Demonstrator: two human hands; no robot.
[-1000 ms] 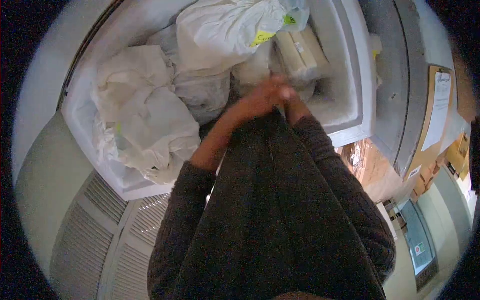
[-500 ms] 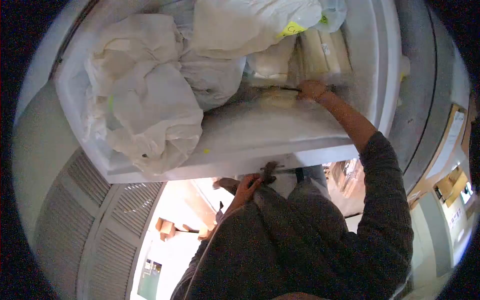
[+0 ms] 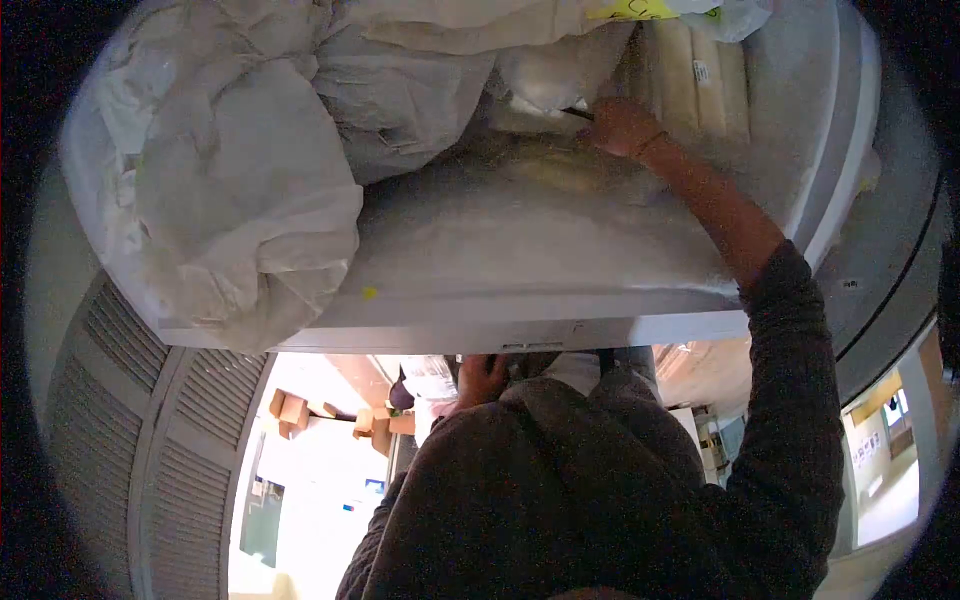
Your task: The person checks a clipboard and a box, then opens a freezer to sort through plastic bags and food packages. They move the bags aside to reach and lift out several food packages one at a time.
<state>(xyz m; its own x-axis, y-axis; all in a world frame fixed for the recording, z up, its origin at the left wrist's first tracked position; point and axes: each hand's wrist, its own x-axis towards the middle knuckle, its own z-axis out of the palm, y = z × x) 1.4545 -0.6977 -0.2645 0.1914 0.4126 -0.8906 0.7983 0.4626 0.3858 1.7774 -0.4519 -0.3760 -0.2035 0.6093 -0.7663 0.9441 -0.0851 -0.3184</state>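
Observation:
My right hand (image 3: 622,127) reaches into a white chest-like container (image 3: 540,255), fingers closed around a thin dark tool (image 3: 578,113). That tool points left, close to a pale wrapped packet (image 3: 540,112); its kind does not show. Beside the hand, on the right, lie long pale packages (image 3: 705,85), one with a small printed label. Low in front of my body, just under the container's front edge, is my left hand (image 3: 483,378). Its fingers are partly hidden, and I cannot tell what they hold.
Large white plastic bags (image 3: 250,190) fill the container's left side and hang over its front rim. A yellow label (image 3: 640,9) with handwriting is at the top. Louvred doors (image 3: 195,430) stand to the left, and cardboard boxes (image 3: 375,430) lie behind me.
The view has shifted, bringing the bags and front edge closer. My right hand still grips the dark tool among the packages. My left hand sits lower under the edge, more hidden.

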